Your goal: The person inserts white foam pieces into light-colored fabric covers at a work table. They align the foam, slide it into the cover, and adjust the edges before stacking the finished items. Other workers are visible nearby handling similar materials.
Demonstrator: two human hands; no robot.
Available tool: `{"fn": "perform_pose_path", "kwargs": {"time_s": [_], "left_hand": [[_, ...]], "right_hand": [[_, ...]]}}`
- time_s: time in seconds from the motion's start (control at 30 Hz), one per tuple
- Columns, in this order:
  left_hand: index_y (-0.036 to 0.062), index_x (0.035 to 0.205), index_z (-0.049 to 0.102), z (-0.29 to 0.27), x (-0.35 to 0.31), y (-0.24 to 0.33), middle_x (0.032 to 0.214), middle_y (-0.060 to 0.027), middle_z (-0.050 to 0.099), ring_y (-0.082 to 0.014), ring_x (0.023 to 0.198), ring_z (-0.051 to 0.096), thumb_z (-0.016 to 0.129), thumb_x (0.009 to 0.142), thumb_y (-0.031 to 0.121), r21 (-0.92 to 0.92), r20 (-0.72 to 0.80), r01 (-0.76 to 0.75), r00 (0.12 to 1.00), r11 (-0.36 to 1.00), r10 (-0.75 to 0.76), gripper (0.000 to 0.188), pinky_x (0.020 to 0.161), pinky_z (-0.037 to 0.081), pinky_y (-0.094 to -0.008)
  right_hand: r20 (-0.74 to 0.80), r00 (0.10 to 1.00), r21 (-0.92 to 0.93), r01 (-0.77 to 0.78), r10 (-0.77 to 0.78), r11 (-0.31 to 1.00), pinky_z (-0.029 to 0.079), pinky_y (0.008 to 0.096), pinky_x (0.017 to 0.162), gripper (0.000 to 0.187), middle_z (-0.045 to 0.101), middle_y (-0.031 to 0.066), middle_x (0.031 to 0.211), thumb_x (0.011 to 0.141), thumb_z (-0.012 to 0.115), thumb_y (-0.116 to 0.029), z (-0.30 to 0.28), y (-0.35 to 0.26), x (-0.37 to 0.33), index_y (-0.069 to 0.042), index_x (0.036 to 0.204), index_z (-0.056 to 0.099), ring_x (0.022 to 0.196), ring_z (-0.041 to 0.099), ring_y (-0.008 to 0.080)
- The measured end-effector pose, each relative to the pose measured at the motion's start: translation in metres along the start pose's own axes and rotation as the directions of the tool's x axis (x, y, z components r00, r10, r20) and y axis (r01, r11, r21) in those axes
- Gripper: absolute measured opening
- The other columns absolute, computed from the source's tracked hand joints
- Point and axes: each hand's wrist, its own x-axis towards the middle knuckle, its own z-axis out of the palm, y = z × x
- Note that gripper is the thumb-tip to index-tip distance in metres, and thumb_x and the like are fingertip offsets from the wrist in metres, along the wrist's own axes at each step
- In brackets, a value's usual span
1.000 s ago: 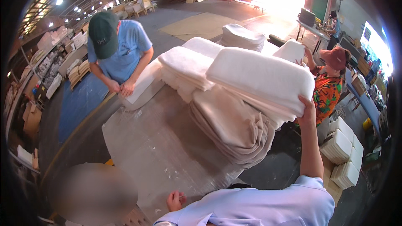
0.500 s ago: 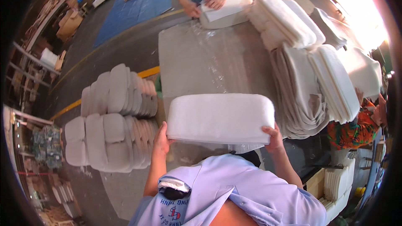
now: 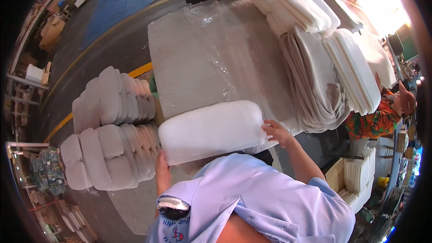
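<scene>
White pad (image 3: 211,130) now tilted, left hand (image 3: 163,167) low, right hand (image 3: 277,133) higher

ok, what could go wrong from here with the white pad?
The left hand and right hand meet the white rounded pad only at opposite ends, so it might sag or slip.
Clear plastic film lies on the table just beyond; the pad could snag it.
The folded grey-beige fabric pile sits near the right hand, which might knock it.

Left hand (image 3: 163,167) and right hand (image 3: 277,133) touch a white pad (image 3: 211,130)
</scene>
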Motion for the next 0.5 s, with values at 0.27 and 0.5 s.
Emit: {"fn": "perform_pose_path", "kwargs": {"time_s": [0.27,0.5], "left_hand": [[0.0019,0.137,0.061,0.007,0.044,0.004,0.136,-0.0078,0.066,-0.0211,0.128,0.060,0.047,0.111,0.048,-0.129,-0.041,-0.102,0.994,0.986,0.097,0.055,0.109,0.045,-0.0385],[0.0006,0.144,0.057,-0.007,0.036,0.008,0.143,-0.0116,0.064,-0.0249,0.129,0.060,0.046,0.112,0.051,-0.172,0.041,0.086,0.996,0.981,-0.080,0.061,0.109,0.048,-0.0389]], "right_hand": [[-0.077,0.996,0.234,0.059,-0.042,0.971,0.051,0.0362,0.091,0.068,0.071,0.0109,0.124,0.107,0.053,-0.060,0.018,-0.003,0.015,-0.007,0.150,0.053,0.108,0.065,0.0196],[-0.088,0.996,0.257,0.010,0.013,0.966,0.050,0.0397,0.095,0.067,0.070,0.0144,0.130,0.108,0.045,-0.063,0.013,-0.001,0.020,-0.008,0.143,0.059,0.115,0.066,0.0226]]}}
